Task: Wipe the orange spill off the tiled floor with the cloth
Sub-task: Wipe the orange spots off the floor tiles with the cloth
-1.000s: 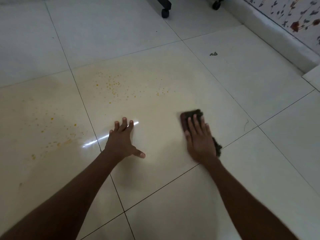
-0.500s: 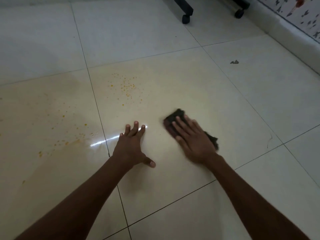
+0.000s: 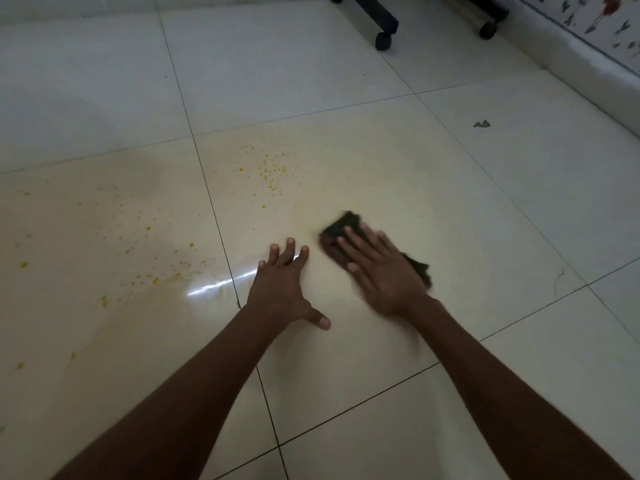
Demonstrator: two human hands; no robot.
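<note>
A dark cloth (image 3: 341, 226) lies flat on the glossy tiled floor (image 3: 381, 174), pressed down under my right hand (image 3: 384, 271), whose fingers spread over it. My left hand (image 3: 282, 289) rests palm-down on the tile just left of the cloth, fingers apart and holding nothing. Orange droplets (image 3: 270, 173) speckle the tile beyond my left hand. A second patch of orange spots and smears (image 3: 152, 271) covers the tile to the left, across the grout line. A yellowish film tints both tiles.
Black wheeled furniture legs (image 3: 382, 39) stand at the far edge, with another caster (image 3: 486, 29) to the right. A small dark scrap (image 3: 482, 124) lies on the right tile. A white skirting and patterned wall (image 3: 588, 57) run along the right.
My right hand has slid the cloth leftward, closer to my left hand and the droplets. The left hand stays planted; the view has shifted a little.
</note>
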